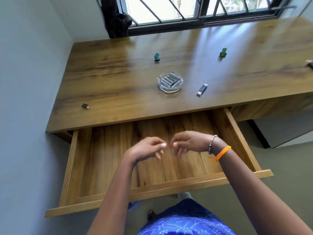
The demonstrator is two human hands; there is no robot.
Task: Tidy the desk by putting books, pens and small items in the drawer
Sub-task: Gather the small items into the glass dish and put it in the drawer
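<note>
Both hands, left and right, hang loosely curled and hold nothing above the open wooden drawer. A round glass dish with cylindrical batteries and a flat USB stick lie on the glossy desk.

A metal object at the desk's right edge is cut off by the frame, so what it is cannot be told. The desk itself runs out of view on the right, its far corner smeared by blur. The print on the batteries in the glass ashtray is too small to read. The back of the open drawer lies hidden under the desktop. Both forearms cover part of the drawer's front rail.
</note>
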